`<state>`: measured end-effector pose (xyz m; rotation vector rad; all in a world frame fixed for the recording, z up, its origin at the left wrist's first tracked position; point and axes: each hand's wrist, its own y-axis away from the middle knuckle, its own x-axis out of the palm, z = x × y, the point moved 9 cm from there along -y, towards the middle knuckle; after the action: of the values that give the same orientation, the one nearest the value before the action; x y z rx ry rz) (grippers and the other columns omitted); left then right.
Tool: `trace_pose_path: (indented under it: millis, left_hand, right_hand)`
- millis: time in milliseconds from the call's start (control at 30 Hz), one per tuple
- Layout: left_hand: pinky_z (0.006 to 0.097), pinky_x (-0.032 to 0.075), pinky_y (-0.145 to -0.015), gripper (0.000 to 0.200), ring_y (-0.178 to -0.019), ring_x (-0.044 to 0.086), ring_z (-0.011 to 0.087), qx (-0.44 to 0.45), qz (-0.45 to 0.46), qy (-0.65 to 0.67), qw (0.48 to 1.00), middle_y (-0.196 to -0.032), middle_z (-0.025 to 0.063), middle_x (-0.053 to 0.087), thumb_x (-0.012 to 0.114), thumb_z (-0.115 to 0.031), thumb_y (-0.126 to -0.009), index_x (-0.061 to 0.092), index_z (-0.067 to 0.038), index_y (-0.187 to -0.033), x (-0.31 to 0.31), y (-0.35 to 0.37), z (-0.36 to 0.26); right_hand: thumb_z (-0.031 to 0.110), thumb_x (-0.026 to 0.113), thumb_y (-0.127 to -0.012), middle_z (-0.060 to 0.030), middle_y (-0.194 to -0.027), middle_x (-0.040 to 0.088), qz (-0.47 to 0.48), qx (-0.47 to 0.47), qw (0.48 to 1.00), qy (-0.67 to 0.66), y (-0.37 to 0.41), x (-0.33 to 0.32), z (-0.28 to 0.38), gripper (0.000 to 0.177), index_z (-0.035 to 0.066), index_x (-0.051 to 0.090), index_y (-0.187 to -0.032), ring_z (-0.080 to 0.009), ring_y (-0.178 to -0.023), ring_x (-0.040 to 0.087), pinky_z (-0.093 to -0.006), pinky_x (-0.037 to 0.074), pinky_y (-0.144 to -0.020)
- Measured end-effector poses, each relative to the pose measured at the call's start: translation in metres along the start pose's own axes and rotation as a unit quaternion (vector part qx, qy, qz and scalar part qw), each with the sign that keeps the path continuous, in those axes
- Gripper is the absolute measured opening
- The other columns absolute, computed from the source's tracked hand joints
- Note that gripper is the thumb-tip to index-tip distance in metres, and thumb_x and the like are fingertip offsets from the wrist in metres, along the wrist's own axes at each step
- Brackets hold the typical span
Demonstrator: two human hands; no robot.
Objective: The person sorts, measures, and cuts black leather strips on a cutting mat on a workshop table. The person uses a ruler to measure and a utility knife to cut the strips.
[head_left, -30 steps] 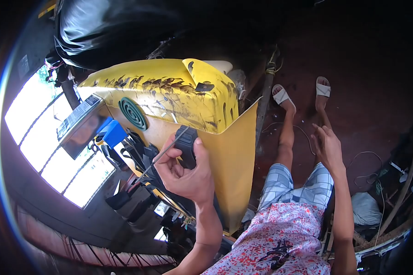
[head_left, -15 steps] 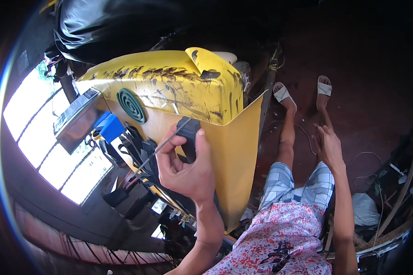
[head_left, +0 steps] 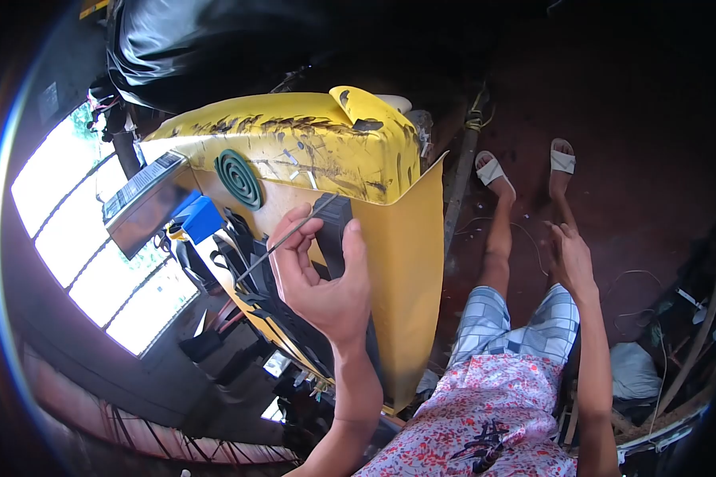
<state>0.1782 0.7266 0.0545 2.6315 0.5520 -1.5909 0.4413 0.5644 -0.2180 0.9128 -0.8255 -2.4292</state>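
My left hand (head_left: 326,294) is raised in front of a yellow plastic panel, fingers bent. A thin dark rod (head_left: 274,248) slants across its fingers. Between my thumb and fingertips is a black ridged block (head_left: 336,216), its lower part hidden by the hand. My right hand (head_left: 571,258) hovers above my legs, its fingers curled together. Whatever it pinches, if anything, is too small to make out. Several black strips (head_left: 243,238) hang left of my left hand.
A yellow, dark-smeared container (head_left: 294,151) stands ahead, with a green coil (head_left: 238,179) against its side. To the left are a metal tin (head_left: 147,203) and a blue piece (head_left: 197,216). A pale sack (head_left: 635,371) lies among clutter at right. A thin cord (head_left: 525,230) crosses the floor.
The view has shifted slightly, so the container and tin appear a little further right or lower. My left hand keeps its hold, and the right hand's pose is nearly the same.
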Motion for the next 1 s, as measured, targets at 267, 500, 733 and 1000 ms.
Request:
trace_pose_path:
  millis: [267, 500, 733, 1000]
  left_hand:
    - [0.0295, 0.05, -0.088, 0.023, -0.097, 0.063, 0.0187, -0.045, -0.031, 0.005, 0.998, -0.107, 0.0169, 0.065, 0.078, 0.006, -0.076, 0.06, 0.005, -0.09, -0.002, 0.003, 0.005]
    - [0.0326, 0.051, -0.092, 0.023, -0.1, 0.063, 0.0207, -0.06, -0.041, 0.061, 0.995, -0.111, 0.0185, 0.063, 0.076, 0.009, -0.076, 0.056, 0.004, -0.086, 0.002, 0.003, 0.009]
    - [0.0325, 0.05, -0.094, 0.026, -0.102, 0.06, 0.0199, -0.024, 0.023, 0.043, 0.999, -0.113, 0.0169, 0.061, 0.074, 0.009, -0.077, 0.054, 0.003, -0.094, 0.005, -0.002, 0.002]
    - [0.0311, 0.049, -0.093, 0.024, -0.1, 0.061, 0.0178, -0.071, 0.01, -0.036, 0.997, -0.114, 0.0156, 0.061, 0.075, 0.007, -0.076, 0.058, 0.004, -0.092, -0.009, 0.0, 0.006]
  right_hand:
    - [0.008, 0.064, -0.087, -0.0191, -0.109, 0.063, -0.004, 0.011, 1.0, -0.012, -0.001, 0.007, -0.022, 0.036, 0.006, 0.062, -0.123, -0.0403, -0.102, 0.061, -0.0475, 0.049, -0.088]
    - [0.008, 0.063, -0.089, -0.0195, -0.111, 0.063, -0.001, 0.005, 1.0, -0.001, -0.003, 0.008, -0.027, 0.035, 0.005, 0.062, -0.124, -0.04, -0.104, 0.061, -0.0469, 0.049, -0.09]
    - [0.008, 0.063, -0.088, -0.0188, -0.111, 0.064, -0.013, 0.017, 1.0, 0.0, -0.006, 0.005, -0.034, 0.034, 0.004, 0.063, -0.121, -0.0394, -0.102, 0.062, -0.047, 0.05, -0.089]
    - [0.009, 0.063, -0.088, -0.0198, -0.111, 0.063, -0.001, 0.034, 0.999, -0.023, -0.008, 0.004, -0.035, 0.033, 0.003, 0.063, -0.121, -0.0398, -0.101, 0.062, -0.0471, 0.05, -0.088]
